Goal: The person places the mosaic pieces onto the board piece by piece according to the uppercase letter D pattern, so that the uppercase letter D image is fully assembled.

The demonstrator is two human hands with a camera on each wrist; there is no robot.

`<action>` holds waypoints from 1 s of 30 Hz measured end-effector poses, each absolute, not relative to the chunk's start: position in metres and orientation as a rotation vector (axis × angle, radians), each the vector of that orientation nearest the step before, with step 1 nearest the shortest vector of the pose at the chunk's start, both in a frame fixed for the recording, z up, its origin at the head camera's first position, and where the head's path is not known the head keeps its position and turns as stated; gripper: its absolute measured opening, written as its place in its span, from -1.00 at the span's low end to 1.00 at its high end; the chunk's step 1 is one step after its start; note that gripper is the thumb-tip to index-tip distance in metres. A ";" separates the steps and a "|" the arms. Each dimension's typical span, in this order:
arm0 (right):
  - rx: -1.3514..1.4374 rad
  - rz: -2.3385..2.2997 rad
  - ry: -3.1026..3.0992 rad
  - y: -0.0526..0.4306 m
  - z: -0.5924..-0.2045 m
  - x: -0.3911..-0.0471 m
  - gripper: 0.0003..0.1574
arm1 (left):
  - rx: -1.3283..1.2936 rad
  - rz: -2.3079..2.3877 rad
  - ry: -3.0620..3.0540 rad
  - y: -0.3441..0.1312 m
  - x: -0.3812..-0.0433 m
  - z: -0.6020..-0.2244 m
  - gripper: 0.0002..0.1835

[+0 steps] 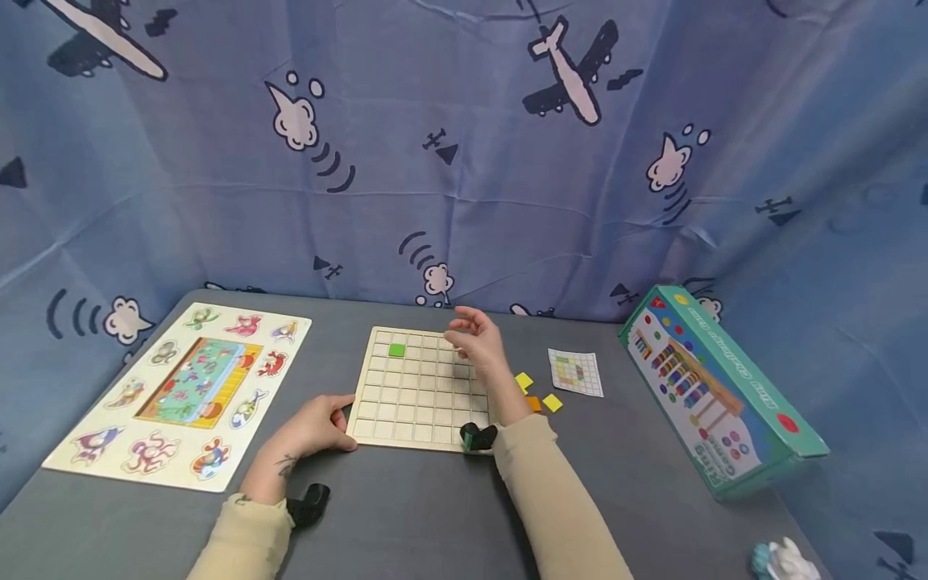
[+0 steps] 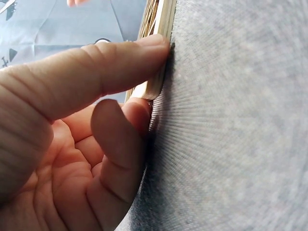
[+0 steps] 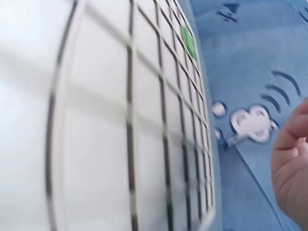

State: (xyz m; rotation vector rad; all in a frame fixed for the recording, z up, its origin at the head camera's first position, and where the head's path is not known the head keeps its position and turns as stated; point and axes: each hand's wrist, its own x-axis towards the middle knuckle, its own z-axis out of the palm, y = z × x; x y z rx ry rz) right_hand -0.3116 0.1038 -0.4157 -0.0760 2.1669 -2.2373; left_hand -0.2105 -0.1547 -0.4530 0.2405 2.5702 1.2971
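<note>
A wooden grid board (image 1: 416, 445) lies flat on the grey table, and one green square tile (image 1: 396, 350) sits in a cell near its far left corner. My left hand (image 1: 315, 425) holds the board's near left corner; in the left wrist view the thumb (image 2: 110, 65) lies along the board's edge, other fingers curled beside the corner. My right hand (image 1: 478, 342) hovers over the board's far right part, fingers loosely bent, with nothing visible in them. In the right wrist view that hand (image 3: 293, 168) shows only partly, at the right edge.
Yellow tiles (image 1: 553, 403) and an orange tile (image 1: 533, 403) lie right of the board, near a small pattern card (image 1: 576, 372). A sea-animal puzzle board (image 1: 116, 419) lies left. A green toy box (image 1: 725, 387) and a white-and-blue object (image 1: 786, 560) are at right. A patterned curtain (image 1: 406, 161) hangs behind.
</note>
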 end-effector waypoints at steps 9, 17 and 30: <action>-0.104 -2.115 2.330 0.169 -0.419 -0.300 -0.37 | 0.248 1.293 2.569 -0.157 -0.207 -0.451 -0.18; -0.101 -1.686 2.586 0.200 -0.426 -0.293 -0.41 | 0.229 1.266 2.596 -0.157 -0.206 -0.451 -0.20; -0.044 -1.166 2.733 0.205 -0.432 -0.296 -0.62 | 0.208 1.287 2.579 -0.152 -0.208 -0.453 -0.19</action>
